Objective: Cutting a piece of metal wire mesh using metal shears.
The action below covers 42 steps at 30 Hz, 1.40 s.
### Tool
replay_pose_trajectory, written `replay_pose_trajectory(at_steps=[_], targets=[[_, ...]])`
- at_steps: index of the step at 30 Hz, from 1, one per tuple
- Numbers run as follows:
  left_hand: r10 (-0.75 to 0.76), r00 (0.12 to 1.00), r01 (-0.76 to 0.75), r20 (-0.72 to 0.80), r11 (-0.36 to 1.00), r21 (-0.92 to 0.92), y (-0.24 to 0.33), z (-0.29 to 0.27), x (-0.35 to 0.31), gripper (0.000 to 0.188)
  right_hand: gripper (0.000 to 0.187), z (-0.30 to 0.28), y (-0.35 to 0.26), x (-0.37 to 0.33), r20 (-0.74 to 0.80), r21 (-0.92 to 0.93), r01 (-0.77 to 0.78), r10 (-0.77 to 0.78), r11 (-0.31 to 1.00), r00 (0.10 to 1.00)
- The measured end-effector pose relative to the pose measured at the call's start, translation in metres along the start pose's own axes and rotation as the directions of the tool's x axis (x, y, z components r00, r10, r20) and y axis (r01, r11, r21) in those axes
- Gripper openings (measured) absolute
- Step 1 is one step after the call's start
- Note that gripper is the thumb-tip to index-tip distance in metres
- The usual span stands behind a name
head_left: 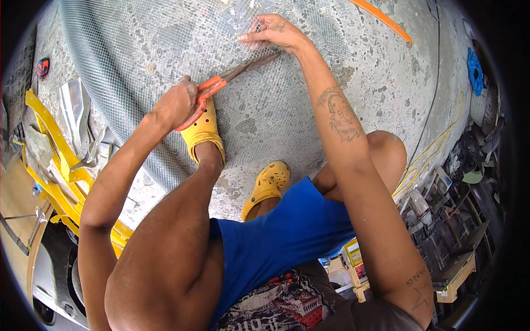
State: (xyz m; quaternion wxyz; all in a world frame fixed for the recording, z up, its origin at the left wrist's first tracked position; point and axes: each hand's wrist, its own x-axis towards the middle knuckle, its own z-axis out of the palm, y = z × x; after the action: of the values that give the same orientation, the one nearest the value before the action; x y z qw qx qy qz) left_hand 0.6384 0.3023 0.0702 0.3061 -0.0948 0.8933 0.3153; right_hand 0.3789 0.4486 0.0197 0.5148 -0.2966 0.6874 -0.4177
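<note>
Hands both working low over the floor. Left hand (178, 103) is gripping orange-handled shears (236, 71), fingers closed around the grips; the dark blades are pointing up and right, lying over wire mesh (165, 44) and toward the other hand. Right hand (276, 33) is holding the mesh near the blade tips, thumb on the near side, fingers showing through the grid; firmness of that hold, cannot tell.

Mesh is spreading flat across the ground beneath both hands, its left side curling into a long, thick roll. Two yellow clogs (270, 185) are resting near, one just below the shears, the other nearer the body.

Surface: grey concrete floor (381, 83), blotched with dark and pale spots. An orange strip (386, 22) is lying at the upper right.

Left side of the room: yellow metal parts (69, 157) are piling up next to a bent silvery piece (75, 113); a red-and-black object (42, 68) is sitting farther up. A tan board (16, 243) is standing toward the rim.

Right side: yellow cord (436, 151) is trailing past dark clutter (441, 204), mostly too jumbled to identify; a bright blue item (473, 70) is lying above it.
</note>
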Motion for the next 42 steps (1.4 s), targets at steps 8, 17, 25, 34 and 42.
replay_pose_trajectory(at_steps=[8, 17, 25, 34, 42], targets=[[0.138, 0.99, -0.137, -0.032, 0.99, 0.031, 0.004, 0.001, 0.012, 0.036, 0.026, -0.001, -0.001, -0.003, -0.004, 0.065, 0.0, 0.0, 0.998, 1.0], [0.033, 0.999, -0.033, 0.029, 0.999, -0.001, 0.016, -0.015, 0.014, 0.037, 0.028, -0.006, 0.007, -0.007, -0.012, 0.081, -0.011, 0.012, 0.997, 1.0], [0.127, 0.992, -0.126, -0.004, 0.991, 0.052, 0.026, -0.013, 0.003, 0.036, 0.026, -0.004, 0.006, -0.006, -0.125, 0.156, -0.041, 0.061, 0.987, 0.99], [-0.031, 0.996, 0.029, 0.088, 0.999, 0.022, 0.01, -0.007, 0.008, 0.031, 0.024, 0.002, -0.006, -0.007, -0.085, 0.124, -0.019, 0.03, 0.992, 0.996], [0.12, 0.992, -0.117, -0.039, 0.99, 0.083, 0.019, -0.012, -0.008, 0.032, 0.023, 0.001, -0.005, -0.007, -0.102, 0.16, -0.003, 0.02, 0.987, 0.995]])
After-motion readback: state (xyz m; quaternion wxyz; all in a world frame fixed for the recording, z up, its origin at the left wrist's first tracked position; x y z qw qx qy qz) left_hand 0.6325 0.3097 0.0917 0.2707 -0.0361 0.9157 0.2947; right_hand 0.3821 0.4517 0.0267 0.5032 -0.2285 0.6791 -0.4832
